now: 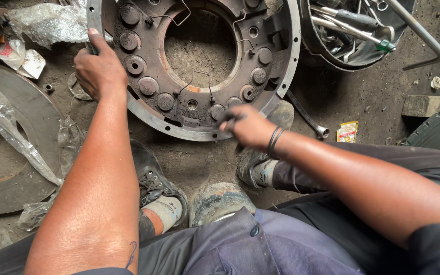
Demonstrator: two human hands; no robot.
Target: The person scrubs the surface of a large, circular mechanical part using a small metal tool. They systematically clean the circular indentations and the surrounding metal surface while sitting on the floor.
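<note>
My left hand (98, 69) grips the left rim of the clutch cover (194, 66), fingers curled over the edge and thumb up along the metal. The cover is a big round steel ring, rusty brown and dusty, with a pale machined rim, a ring of round bosses and a wide open centre showing the dirt floor (362, 102); it lies flat on the floor ahead of my shoes (154, 178), its top cut off by the frame. My right hand (248, 125) sits at its near rim, blurred, fingers closed around something small and dark I cannot make out. A spanner (309, 118) lies just beside it, partly hidden. A tub of tools (352, 30) stands to the right, a flat steel disc (11, 153) under crumpled plastic to the left.
</note>
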